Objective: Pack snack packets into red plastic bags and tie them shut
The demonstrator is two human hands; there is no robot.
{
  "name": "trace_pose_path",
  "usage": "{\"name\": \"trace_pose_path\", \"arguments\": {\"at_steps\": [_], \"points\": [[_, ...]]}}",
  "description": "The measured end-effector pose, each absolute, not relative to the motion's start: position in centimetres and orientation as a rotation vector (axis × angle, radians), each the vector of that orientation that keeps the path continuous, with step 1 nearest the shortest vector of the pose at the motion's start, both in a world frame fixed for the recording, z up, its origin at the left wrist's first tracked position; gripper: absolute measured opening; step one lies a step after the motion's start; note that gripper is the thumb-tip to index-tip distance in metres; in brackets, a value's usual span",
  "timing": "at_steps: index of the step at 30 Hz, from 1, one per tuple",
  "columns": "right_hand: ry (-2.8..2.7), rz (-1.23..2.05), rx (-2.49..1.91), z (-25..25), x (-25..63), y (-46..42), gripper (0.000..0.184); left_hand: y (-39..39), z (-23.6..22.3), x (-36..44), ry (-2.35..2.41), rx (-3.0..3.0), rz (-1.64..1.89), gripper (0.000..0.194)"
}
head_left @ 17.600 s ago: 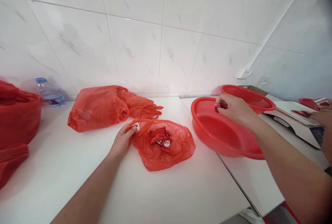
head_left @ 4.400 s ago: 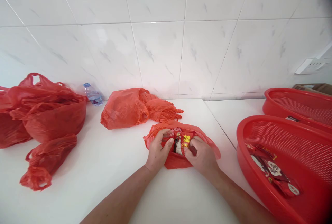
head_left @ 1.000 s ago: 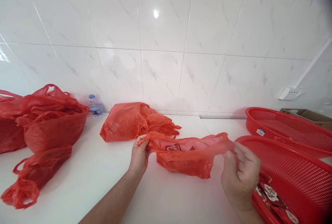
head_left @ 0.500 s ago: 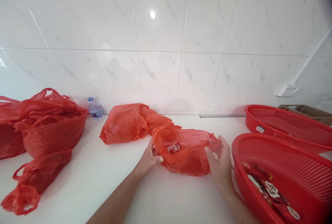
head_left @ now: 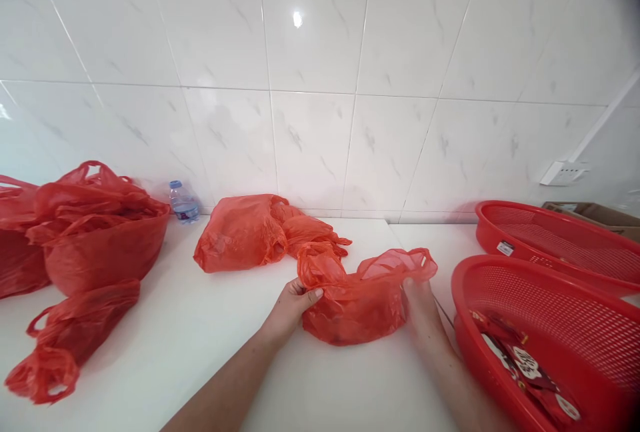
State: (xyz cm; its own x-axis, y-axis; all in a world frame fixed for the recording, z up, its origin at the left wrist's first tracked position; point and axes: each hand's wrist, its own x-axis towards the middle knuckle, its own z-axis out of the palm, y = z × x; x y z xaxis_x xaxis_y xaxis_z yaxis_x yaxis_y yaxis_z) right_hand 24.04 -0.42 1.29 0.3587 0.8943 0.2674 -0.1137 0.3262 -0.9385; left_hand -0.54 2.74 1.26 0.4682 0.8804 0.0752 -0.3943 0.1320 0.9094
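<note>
A red plastic bag (head_left: 355,312) sits on the white table in front of me, its top edge partly folded over. Its contents show only as dark shapes through the film. My left hand (head_left: 297,300) pinches the bag's left edge between thumb and fingers. At the right edge, my right hand (head_left: 419,299) is against the bag near a handle loop; motion blurs it and the fingers are partly hidden behind the plastic. Just behind lies a filled red bag (head_left: 240,232) with its gathered end pointing right.
On the right, a red plastic basket (head_left: 560,279) holds several red packets (head_left: 527,362). Behind it stand another red basket (head_left: 500,235) and a cardboard box (head_left: 595,215). At left are bulky red bags (head_left: 105,252), a smaller red bag (head_left: 95,319) and a water bottle (head_left: 184,202).
The bag's mouth, spread with a red packet showing inside, is now drawn together and folded over, hiding the packet. My right hand has moved behind the bag's right edge.
</note>
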Motion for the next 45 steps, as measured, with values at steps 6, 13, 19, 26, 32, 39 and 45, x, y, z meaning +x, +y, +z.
{"name": "trace_pose_path", "arguments": {"at_steps": [6,13,19,26,32,39,45], "points": [[-0.876,1.293,-0.924,3.0,23.0,-1.9,0.043,2.3,1.5,-0.4,0.495,0.95,1.006,0.027],[-0.922,1.371,-0.834,4.7,23.2,-3.9,0.042,2.7,1.8,-1.4,0.397,0.789,1.082,0.034],[-0.848,1.429,-0.778,4.6,22.6,-4.2,0.03,2.1,2.1,-1.1,0.412,0.774,1.004,0.029],[-1.11,1.498,-0.782,5.0,20.7,-4.8,0.032,1.5,2.4,-0.3,0.418,0.782,0.964,0.026],[-1.196,1.523,-1.033,5.1,19.1,-5.8,0.047,1.1,2.4,0.6,0.494,0.77,0.96,0.019],[-1.322,1.572,-0.989,7.2,16.7,-6.8,0.064,-0.2,3.2,2.2,0.55,0.94,0.936,0.02],[-1.252,1.424,-1.241,5.2,16.7,-5.7,0.029,-1.4,3.3,2.9,0.581,1.261,0.84,0.025]]}}
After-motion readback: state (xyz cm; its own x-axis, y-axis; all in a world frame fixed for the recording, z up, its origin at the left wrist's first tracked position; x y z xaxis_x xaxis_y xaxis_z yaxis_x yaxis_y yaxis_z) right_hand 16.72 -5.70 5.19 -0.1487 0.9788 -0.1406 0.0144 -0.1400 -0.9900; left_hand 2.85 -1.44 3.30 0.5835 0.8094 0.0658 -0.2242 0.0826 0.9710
